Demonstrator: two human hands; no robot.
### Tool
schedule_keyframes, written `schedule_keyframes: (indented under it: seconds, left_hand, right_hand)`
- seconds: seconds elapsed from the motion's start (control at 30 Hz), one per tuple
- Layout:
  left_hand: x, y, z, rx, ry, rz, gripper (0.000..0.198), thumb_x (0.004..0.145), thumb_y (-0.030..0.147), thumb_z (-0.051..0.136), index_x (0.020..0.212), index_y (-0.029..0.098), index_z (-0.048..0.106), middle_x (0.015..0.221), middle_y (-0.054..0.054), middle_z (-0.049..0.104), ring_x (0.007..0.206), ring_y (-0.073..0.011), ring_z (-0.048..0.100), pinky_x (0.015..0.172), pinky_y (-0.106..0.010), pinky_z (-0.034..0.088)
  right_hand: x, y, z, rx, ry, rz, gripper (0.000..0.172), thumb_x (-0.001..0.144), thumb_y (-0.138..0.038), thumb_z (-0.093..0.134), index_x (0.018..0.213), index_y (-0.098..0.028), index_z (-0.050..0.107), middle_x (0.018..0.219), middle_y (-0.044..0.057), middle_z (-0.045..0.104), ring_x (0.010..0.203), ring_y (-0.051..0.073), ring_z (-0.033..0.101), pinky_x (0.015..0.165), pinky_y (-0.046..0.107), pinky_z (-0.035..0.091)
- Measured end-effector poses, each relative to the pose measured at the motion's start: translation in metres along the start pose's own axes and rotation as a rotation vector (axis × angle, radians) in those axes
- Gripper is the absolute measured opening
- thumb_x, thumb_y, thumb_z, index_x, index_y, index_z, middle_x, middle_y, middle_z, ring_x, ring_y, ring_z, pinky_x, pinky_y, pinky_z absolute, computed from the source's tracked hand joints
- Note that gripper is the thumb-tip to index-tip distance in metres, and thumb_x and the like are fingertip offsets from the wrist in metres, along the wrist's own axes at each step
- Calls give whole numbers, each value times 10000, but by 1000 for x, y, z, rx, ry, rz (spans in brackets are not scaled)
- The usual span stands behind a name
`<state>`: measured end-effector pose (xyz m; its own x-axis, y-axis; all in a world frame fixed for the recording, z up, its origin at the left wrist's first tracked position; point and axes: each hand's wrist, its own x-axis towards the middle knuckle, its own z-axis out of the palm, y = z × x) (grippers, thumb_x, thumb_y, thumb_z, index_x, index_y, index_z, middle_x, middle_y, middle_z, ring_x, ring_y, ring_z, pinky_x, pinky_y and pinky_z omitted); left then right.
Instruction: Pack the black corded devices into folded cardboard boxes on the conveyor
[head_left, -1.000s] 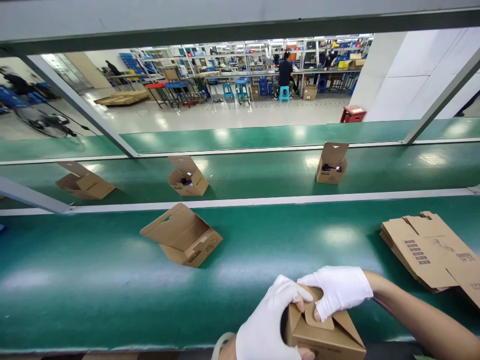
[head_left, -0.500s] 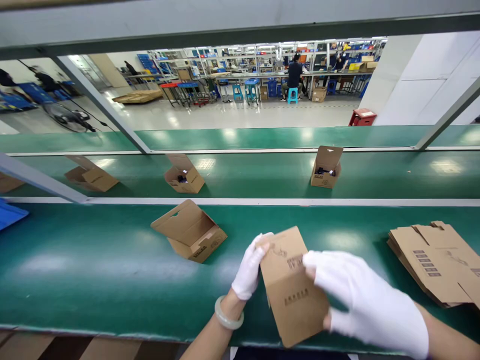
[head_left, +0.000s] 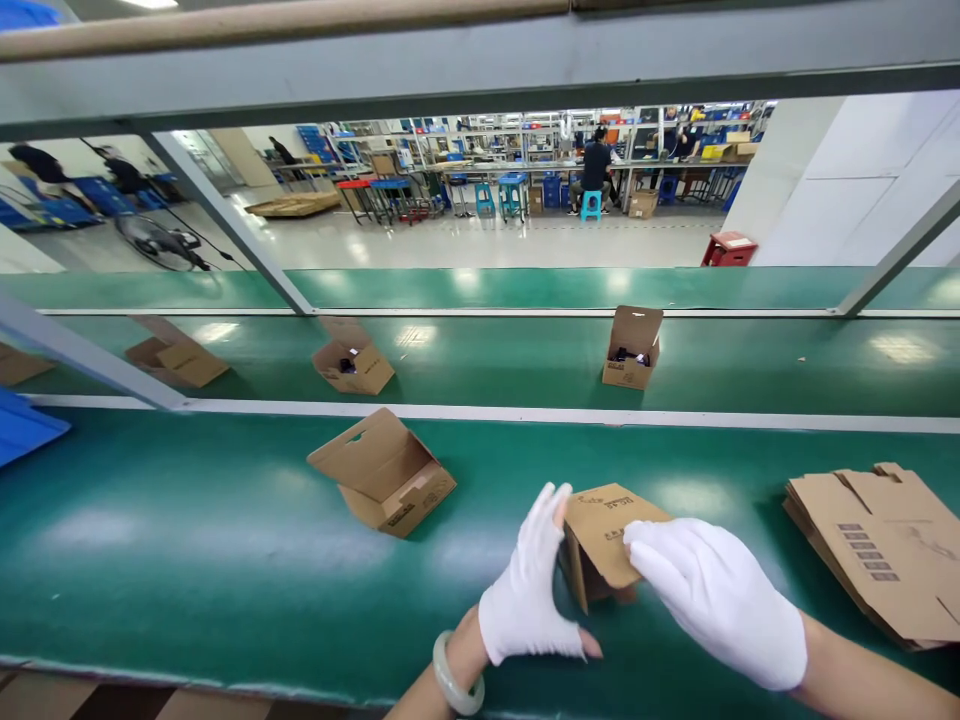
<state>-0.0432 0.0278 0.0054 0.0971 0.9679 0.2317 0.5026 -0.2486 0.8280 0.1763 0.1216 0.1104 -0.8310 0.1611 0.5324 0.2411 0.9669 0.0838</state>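
Observation:
A partly folded brown cardboard box with dark print is in front of me, tilted over the green surface. My right hand, in a white glove with bare fingertips, pinches its flap at the right edge. To the box's left is my left hand, gloved too, thumb and fingers spread wide; its fingertips are at the box's upper left edge, and I cannot tell whether they touch. Further left an open-lidded box stands on the same surface. Flat folded cartons lie stacked at the right.
Beyond a pale divider strip, a second green belt carries several open boxes, among them one with dark items. A blue bin is at the left edge. Grey metal posts and an overhead beam frame the station.
The flat carton has been opened into a box shape and turned. My left hand has let go and spread its fingers; my right hand has closed on the flap. Boxes on the far belt shifted slightly left.

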Motion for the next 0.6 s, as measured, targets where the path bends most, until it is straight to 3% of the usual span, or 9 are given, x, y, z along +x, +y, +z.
schedule_keyframes:
  seconds: [0.1,0.2,0.3,0.37,0.43,0.5,0.6]
  left_hand:
    - [3,3,8,80,-2,90,1253,604,430,786,1462,292,-116,1428,-169,325,1338,-419,307,1077,-610,290]
    - [7,-2,10,24,0,-33,1179,616,297,741,1470,258,-71,1321,-147,437,1237,-359,452,1055,-559,360]
    - [6,-20,6,-35,-7,-195,1165,609,355,757,1482,214,-1,1452,-168,320,1359,-383,302,1130,-567,246]
    - [5,-33,0,-79,18,-267,1179,631,435,751,1483,190,-27,1529,-178,186,1414,-378,182,1157,-554,189]
    - [4,-39,-9,-84,77,-306,1229,621,526,756,1480,196,-58,1557,-174,98,1431,-376,110,1163,-557,155]
    - [5,-32,-25,-58,201,-317,1225,615,625,729,1481,237,-46,1570,-149,53,1434,-381,81,1156,-585,135]
    - [10,6,-55,-179,472,-183,929,712,730,551,1457,333,163,1571,-66,124,1431,-361,135,1148,-605,156]
  right_hand:
    - [17,9,6,76,-178,113,214,890,-72,376,916,-171,565,761,49,618,620,173,559,577,320,473]
    - [37,30,5,275,-268,207,213,890,-101,363,850,-201,547,735,13,583,619,155,530,569,284,443]
    - [56,76,3,406,-227,412,150,851,-155,437,784,-227,550,796,-11,623,731,149,582,702,268,473]
    - [64,121,6,306,-164,580,133,845,-228,460,805,-238,587,878,-7,660,855,170,608,824,284,464]
    - [63,172,11,98,-214,759,214,872,-315,442,977,-252,617,1038,9,666,969,192,606,881,291,447]
    - [51,220,16,-101,-313,958,412,868,-403,452,1237,-234,523,1240,68,593,1067,259,575,913,369,437]
    - [10,267,17,-192,-407,1084,514,866,-429,432,1301,-163,496,1368,159,477,1147,355,509,937,510,386]
